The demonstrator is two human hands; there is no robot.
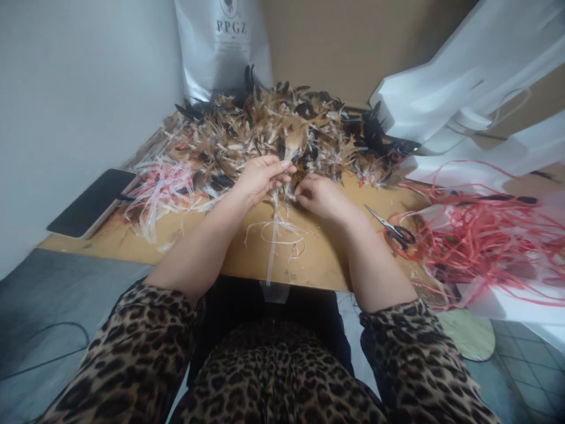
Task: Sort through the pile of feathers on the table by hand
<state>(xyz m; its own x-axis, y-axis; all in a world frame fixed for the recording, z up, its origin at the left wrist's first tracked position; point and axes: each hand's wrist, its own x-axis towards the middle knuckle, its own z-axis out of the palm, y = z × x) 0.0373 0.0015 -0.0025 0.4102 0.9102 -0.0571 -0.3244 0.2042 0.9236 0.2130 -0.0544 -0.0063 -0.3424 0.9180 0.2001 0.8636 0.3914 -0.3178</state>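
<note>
My left hand pinches a small tan-brown feather bunch between thumb and fingers, its tips pointing away from me. Close by on the right, my right hand is closed, fingertips pressed together near the pale lower ends of the feathers; what it pinches is too small to make out. White strips and thin strings trail below the hands, over the table's front edge. Just beyond both hands lies a big heap of brown and black feathers.
A phone and pink-white strips lie on the left of the wooden table. Black-handled scissors rest at right, beside tangled red string. A white printed bag stands behind; white sheeting hangs at right.
</note>
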